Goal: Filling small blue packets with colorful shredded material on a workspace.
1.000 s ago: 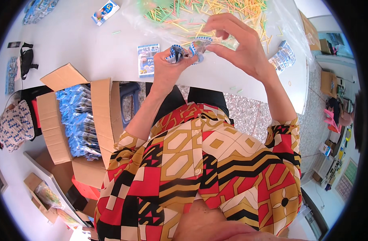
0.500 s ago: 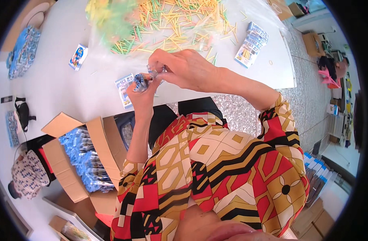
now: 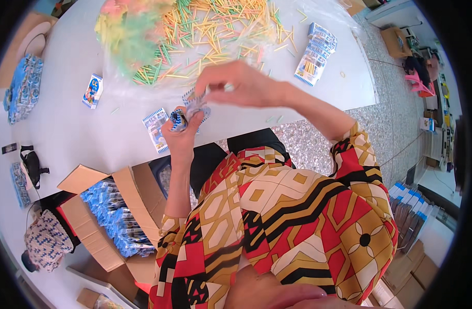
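A blue-and-white printed plastic packet (image 3: 178, 121) is gripped in my left hand (image 3: 180, 139), closed around it near the table's front edge. Its crinkled, partly clear end (image 3: 196, 104) sticks up past the thumb. My right hand (image 3: 241, 85) is at that end, fingers curved toward the thumb. Motion blurs its fingertips, so I cannot tell whether they pinch the plastic. Just left of my left hand lies a flat packet (image 3: 156, 129) with striped edges. Beyond my hands, thin yellow, green and pink sticks (image 3: 215, 31) are heaped on clear plastic sheeting.
Several flat printed packets (image 3: 315, 54) overlap at the right of the table (image 3: 344, 92). A small blue-and-white box (image 3: 92, 91) stands at left. Below it, an open cardboard box (image 3: 91, 226) holds many blue packets (image 3: 117, 216). A person in a patterned top (image 3: 48, 239) is at far left.
My right hand has moved slightly up and right, away from my left hand. More of the packet's crinkled end shows between them. The whole view has shifted a little.
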### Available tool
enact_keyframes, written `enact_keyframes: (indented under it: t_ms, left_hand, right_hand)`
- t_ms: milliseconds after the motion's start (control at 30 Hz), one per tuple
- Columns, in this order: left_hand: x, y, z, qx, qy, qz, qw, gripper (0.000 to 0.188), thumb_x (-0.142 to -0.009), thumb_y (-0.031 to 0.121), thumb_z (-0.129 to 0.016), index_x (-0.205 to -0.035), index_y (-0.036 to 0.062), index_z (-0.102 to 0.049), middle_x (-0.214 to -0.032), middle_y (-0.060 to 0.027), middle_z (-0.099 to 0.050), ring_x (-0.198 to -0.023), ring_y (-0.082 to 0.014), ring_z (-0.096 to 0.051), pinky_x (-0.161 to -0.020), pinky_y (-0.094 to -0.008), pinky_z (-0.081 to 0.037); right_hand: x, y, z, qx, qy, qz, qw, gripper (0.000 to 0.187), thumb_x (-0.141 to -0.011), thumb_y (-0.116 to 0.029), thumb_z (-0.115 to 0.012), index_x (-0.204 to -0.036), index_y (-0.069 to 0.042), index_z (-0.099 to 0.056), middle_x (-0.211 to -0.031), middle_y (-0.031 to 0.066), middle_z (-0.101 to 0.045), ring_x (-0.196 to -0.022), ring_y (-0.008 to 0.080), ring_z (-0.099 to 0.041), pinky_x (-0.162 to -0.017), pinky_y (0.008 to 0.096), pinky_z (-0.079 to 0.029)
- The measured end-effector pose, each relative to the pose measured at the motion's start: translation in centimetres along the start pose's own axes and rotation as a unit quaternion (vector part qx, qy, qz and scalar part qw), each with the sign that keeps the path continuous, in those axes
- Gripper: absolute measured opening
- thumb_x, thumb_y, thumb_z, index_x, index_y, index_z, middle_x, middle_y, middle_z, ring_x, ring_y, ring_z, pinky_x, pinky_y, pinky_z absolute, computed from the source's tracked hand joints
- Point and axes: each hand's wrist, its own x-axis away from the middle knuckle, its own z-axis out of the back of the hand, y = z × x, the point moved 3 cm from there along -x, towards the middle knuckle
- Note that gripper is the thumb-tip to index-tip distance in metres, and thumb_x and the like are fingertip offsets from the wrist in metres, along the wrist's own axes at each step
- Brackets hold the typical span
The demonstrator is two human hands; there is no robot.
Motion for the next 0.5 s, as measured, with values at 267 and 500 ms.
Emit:
enact_keyframes:
  t_ms: [267, 500]
  left_hand:
    - [0.4, 0.7, 2.7, 0.049, 0.047, 0.024, 0.997, 0.032, -0.072, -0.002, -0.071, -0.102, -0.0015, -0.059, -0.093, -0.0065, -0.063, -0.083, -0.0121, -0.061, -0.076, -0.0258, -0.048]
    - [-2.3, 1.1, 4.9, 0.072, 0.055, 0.042, 0.995, 0.034, -0.072, -0.002, -0.070, -0.104, 0.0000, -0.058, -0.094, -0.0049, -0.063, -0.083, -0.0118, -0.061, -0.076, -0.0255, -0.049]
  right_hand:
    - [1.4, 13.2, 11.4, 0.180, 0.219, -0.133, 0.950, 0.018, -0.083, -0.015, -0.059, -0.098, -0.005, -0.062, -0.084, 0.0025, -0.063, -0.069, 0.0098, -0.058, -0.064, 0.0243, -0.048]
    - [-5.0, 19.0, 12.2, 0.252, 0.164, -0.161, 0.940, 0.020, -0.079, -0.013, -0.059, -0.097, -0.006, -0.062, -0.085, 0.0060, -0.063, -0.075, 0.0175, -0.060, -0.069, 0.0288, -0.048]
